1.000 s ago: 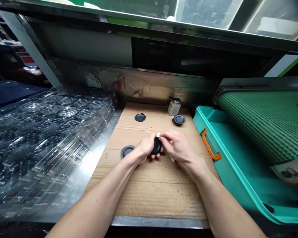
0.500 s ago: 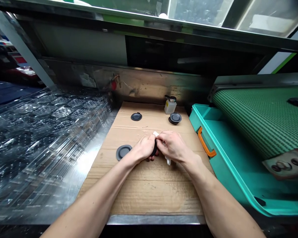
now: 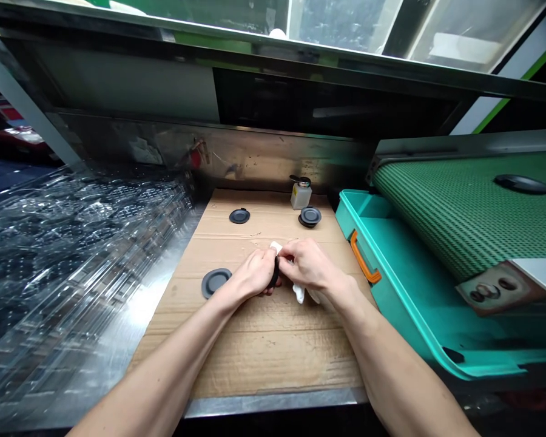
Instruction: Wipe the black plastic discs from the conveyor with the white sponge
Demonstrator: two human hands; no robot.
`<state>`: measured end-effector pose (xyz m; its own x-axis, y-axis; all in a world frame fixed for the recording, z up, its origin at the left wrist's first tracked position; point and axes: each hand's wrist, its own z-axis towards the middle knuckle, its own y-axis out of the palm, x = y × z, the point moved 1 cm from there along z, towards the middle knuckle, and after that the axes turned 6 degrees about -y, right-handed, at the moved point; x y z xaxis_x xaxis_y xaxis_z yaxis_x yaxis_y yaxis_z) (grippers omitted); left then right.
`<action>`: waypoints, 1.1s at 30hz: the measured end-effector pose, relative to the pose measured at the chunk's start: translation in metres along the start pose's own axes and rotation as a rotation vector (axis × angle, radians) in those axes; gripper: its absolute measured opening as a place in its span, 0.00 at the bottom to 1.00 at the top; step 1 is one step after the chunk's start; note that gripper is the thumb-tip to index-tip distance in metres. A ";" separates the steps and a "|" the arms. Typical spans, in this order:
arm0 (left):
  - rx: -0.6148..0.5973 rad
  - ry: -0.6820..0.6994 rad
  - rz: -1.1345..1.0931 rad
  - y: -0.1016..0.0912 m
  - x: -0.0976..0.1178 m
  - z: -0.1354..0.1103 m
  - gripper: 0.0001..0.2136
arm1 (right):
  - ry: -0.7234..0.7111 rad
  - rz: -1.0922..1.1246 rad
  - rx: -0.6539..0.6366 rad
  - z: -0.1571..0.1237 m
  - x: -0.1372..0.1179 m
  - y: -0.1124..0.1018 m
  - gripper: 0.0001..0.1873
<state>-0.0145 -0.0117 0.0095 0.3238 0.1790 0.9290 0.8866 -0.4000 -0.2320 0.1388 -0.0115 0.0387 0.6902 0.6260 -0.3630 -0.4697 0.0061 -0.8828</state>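
My left hand (image 3: 256, 272) is closed around a thin round black plastic lid (image 3: 274, 274), held on edge above the cardboard. Pressed against the near side of that lid, my right hand (image 3: 307, 265) pinches a white cloth (image 3: 299, 294); a loose end hangs below the fingers, and a white bit shows above the thumbs. Much of the lid is hidden by the fingers. Left of my left hand lies another black lid (image 3: 216, 283). Farther back are a smaller-looking black lid (image 3: 239, 215) and a pair of stacked lids (image 3: 310, 216).
A cardboard sheet (image 3: 273, 358) covers the metal table. Behind stands a small pump bottle (image 3: 301, 195). Clear plastic trays (image 3: 82, 261) fill the left. At right are a teal bin (image 3: 404, 315) with an orange handle (image 3: 364, 258) and a green conveyor belt (image 3: 446, 206) carrying a black part (image 3: 522, 184).
The camera has turned slightly right, so the scene sits farther left in the picture. Both hands keep hold of the lid and cloth, with barely any change in grip. Another dark part shows at the belt's right edge.
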 end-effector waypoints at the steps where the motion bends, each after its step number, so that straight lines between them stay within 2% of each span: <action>1: 0.002 0.000 -0.003 0.001 0.000 0.000 0.27 | 0.030 0.022 -0.015 0.000 0.001 0.001 0.09; 3: 0.014 -0.031 -0.078 0.001 0.000 0.001 0.25 | 0.070 0.114 -0.020 0.000 0.002 0.001 0.10; 5: 0.025 -0.123 -0.270 -0.003 0.001 0.002 0.22 | 0.092 0.249 0.040 0.000 0.002 -0.001 0.11; 9: -0.137 -0.413 -0.844 -0.016 0.005 0.007 0.15 | 0.177 0.377 0.270 0.000 0.005 -0.005 0.13; 12: -0.216 -0.554 -1.078 -0.026 0.007 0.010 0.10 | 0.244 0.374 0.299 0.001 0.009 -0.003 0.13; 17: -0.226 -0.612 -1.163 -0.028 0.007 0.012 0.12 | 0.255 0.325 0.266 0.002 0.009 0.002 0.14; 25: -0.208 -0.597 -1.142 -0.027 0.005 0.013 0.14 | 0.276 0.272 0.250 0.002 0.008 0.004 0.13; 28: -0.132 -0.473 -1.014 -0.022 0.004 0.014 0.18 | 0.277 0.244 0.283 0.002 0.012 0.003 0.13; 31: -0.012 -0.112 -0.840 -0.013 0.010 0.008 0.21 | 0.347 0.176 0.417 0.000 0.023 0.002 0.14; 33: 0.143 0.174 -0.653 -0.009 0.017 0.000 0.20 | 0.415 0.122 0.508 -0.002 0.032 0.000 0.13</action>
<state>-0.0173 -0.0055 0.0272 -0.3386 0.1913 0.9213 0.9206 -0.1352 0.3664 0.1621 0.0064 0.0267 0.7227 0.2943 -0.6254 -0.6886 0.3843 -0.6149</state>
